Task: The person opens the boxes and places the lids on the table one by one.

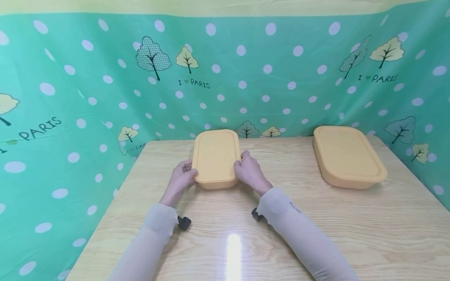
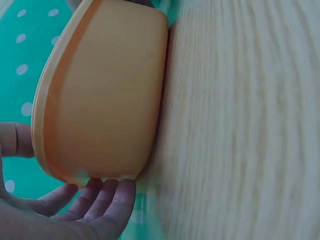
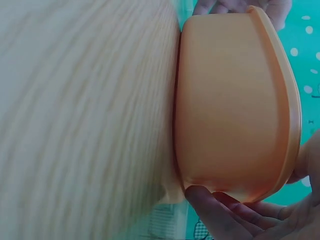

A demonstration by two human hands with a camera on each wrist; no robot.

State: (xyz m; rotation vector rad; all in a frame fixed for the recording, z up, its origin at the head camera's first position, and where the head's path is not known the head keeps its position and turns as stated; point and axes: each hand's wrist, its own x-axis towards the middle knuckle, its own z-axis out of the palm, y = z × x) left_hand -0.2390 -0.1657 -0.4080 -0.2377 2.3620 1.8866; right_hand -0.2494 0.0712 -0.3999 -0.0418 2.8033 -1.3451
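A light orange lidded food container [image 1: 216, 156] with rounded corners sits toward the back of the table, between both hands. My left hand [image 1: 181, 179] grips its left side, thumb at the lid's edge and fingertips against the side wall. On the opposite side my right hand [image 1: 251, 171] holds it the same way, thumb at the lid rim and fingers along the wall. Seen from the left wrist, the container's smooth wall [image 2: 105, 90] rises from the wood, its lid rim on. The right wrist view shows the near wall [image 3: 230, 105] with fingers beneath the rim.
A second, larger orange lidded container [image 1: 351, 156] stands at the back right of the wood-grain table [image 1: 316, 218]. Behind and to the left hangs a green polka-dot curtain [image 1: 246, 78] with tree prints. A bright light reflection [image 1: 233, 253] lies on the front of the tabletop.
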